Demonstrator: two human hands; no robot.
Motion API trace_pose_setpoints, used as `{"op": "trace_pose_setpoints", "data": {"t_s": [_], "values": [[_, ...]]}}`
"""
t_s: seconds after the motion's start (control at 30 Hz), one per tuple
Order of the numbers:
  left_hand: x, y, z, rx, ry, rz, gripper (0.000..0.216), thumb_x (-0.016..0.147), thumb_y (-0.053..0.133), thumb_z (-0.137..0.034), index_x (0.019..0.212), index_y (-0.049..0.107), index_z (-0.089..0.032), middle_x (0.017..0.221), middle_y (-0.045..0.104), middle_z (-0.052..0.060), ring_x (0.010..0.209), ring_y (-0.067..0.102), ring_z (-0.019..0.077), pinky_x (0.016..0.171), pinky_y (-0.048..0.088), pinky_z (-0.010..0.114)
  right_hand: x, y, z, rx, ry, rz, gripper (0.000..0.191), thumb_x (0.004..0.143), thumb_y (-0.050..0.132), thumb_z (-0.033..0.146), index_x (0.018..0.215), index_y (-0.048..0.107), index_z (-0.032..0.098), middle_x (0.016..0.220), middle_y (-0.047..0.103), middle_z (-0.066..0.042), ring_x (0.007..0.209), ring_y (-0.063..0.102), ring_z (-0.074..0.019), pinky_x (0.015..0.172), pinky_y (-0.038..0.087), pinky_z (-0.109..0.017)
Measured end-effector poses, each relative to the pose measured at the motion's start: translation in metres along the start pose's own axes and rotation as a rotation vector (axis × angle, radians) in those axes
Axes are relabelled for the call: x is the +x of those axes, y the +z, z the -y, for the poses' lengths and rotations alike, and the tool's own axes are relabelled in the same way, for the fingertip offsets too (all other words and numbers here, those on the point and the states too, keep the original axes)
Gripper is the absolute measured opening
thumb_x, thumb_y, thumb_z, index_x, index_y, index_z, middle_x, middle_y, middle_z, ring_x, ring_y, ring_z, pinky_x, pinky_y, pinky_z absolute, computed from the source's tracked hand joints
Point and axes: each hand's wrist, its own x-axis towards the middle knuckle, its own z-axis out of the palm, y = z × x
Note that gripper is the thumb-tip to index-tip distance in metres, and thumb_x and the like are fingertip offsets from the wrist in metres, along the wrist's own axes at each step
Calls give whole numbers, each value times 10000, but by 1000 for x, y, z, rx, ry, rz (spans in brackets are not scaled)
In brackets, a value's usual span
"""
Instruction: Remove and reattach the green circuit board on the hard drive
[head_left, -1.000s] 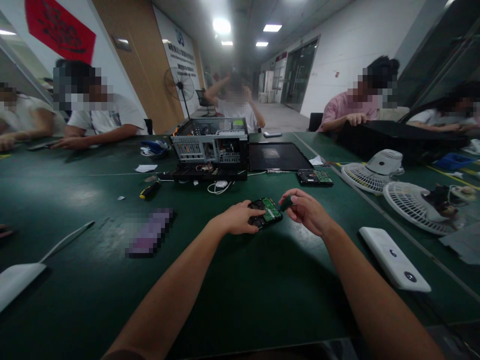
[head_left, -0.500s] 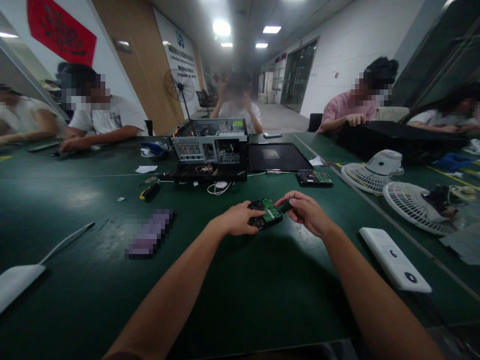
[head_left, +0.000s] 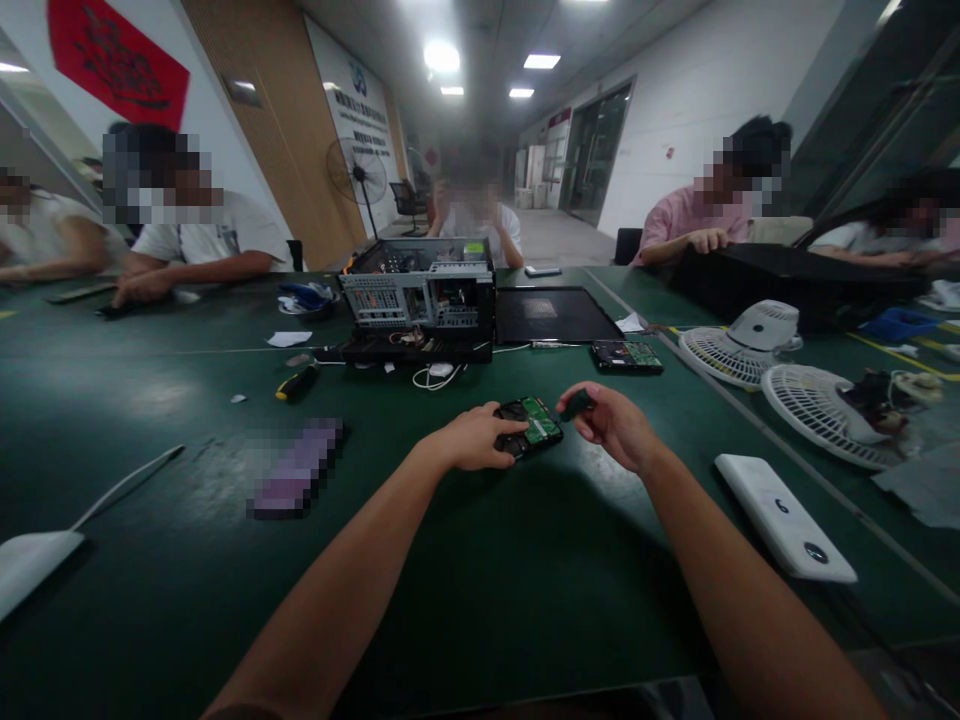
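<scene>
A hard drive (head_left: 541, 420) with its green circuit board facing up rests on the green table in front of me. My left hand (head_left: 480, 437) grips its left side, fingers lying over the casing and the board's edge. At the drive's right edge, my right hand (head_left: 609, 425) pinches a short dark-handled screwdriver (head_left: 577, 404) between thumb and fingers. Its thin end points left towards the drive; whether it touches is too small to tell.
Beyond my hands stands an opened computer case (head_left: 420, 300), with a black side panel (head_left: 559, 313) and a second hard drive (head_left: 628, 357) to its right. A yellow-black screwdriver (head_left: 298, 382) and a purple phone (head_left: 300, 468) lie left; a white power bank (head_left: 786, 518) and fan parts (head_left: 821, 415) lie right. Co-workers sit around.
The right hand's index finger has drawn back from the drive's edge, and the dark handle shows more between the fingers. My left hand and the drive stay put.
</scene>
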Motion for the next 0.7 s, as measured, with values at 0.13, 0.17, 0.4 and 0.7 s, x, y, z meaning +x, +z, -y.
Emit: {"op": "trace_pose_setpoints", "data": {"t_s": [0.13, 0.17, 0.4, 0.7], "values": [[1, 1, 1, -1, 6, -8, 741, 857, 611, -603, 1541, 386, -426, 1577, 329, 60, 1364, 445, 351, 1110, 388, 460, 0, 0, 0, 45, 7, 9, 291, 928, 520, 441, 1048, 649, 210, 982, 677, -67, 522, 468, -97, 415, 226, -250], [1, 2, 1, -1, 8, -11, 739, 858, 610, -602, 1540, 388, -424, 1574, 332, 60, 1357, 452, 346, 1110, 388, 454, 0, 0, 0, 53, 9, 13, 292, 926, 522, 441, 1058, 648, 213, 980, 671, -63, 519, 471, -97, 407, 222, -247], [0, 1, 1, 3, 17, -23, 729, 858, 611, -598, 1534, 395, -433, 1572, 323, 63, 1365, 443, 345, 1101, 394, 434, -2, 3, 3, 75, 9, 37, 252, 913, 563, 402, 1003, 658, 187, 903, 673, -64, 520, 518, -105, 394, 283, -243], [1, 1, 1, -6, 10, -7, 737, 856, 603, -613, 1538, 386, -437, 1596, 302, 51, 1372, 433, 357, 1105, 392, 456, -3, 4, 2, 78, 18, 75, 189, 907, 602, 368, 990, 606, 199, 1057, 703, -93, 620, 661, -148, 437, 418, -242]]}}
